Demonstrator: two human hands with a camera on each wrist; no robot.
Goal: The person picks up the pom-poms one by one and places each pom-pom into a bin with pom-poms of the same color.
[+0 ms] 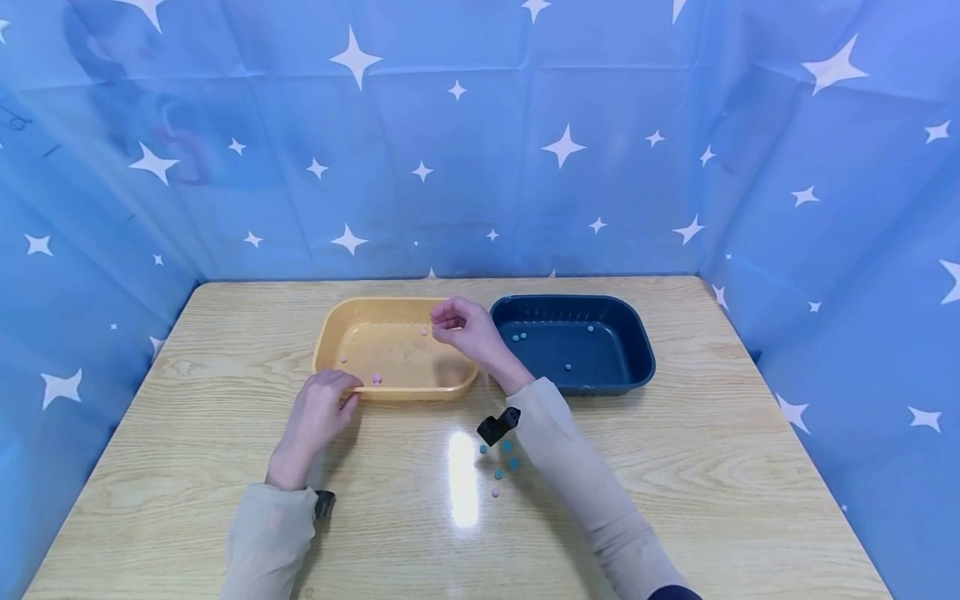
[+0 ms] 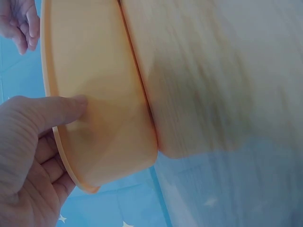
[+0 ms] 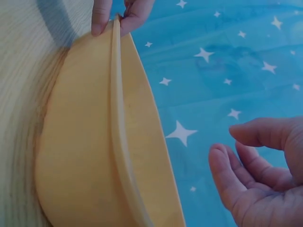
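Note:
My left hand [image 1: 318, 417] grips the near left rim of a yellow-orange plastic tray [image 1: 405, 394]. In the left wrist view its thumb [image 2: 71, 109] presses on the outer wall, with the fingers over the rim. My right hand [image 1: 467, 332] hovers above the right part of the same tray. The right wrist view shows its thumb [image 3: 255, 132] apart from the bent fingers [image 3: 227, 172], and nothing between them. A few tiny pink balls [image 1: 377, 378] lie on the tray floor, one of them [image 1: 423, 332] just left of the right fingertips.
A dark blue tray [image 1: 611, 367] stands to the right, with several small teal balls [image 1: 567, 367] inside. Nearer on the wooden table [image 1: 712, 475], several teal balls [image 1: 498, 474] and one pink ball [image 1: 496, 492] lie by the right forearm. Blue star-printed curtains [image 1: 480, 192] enclose the table.

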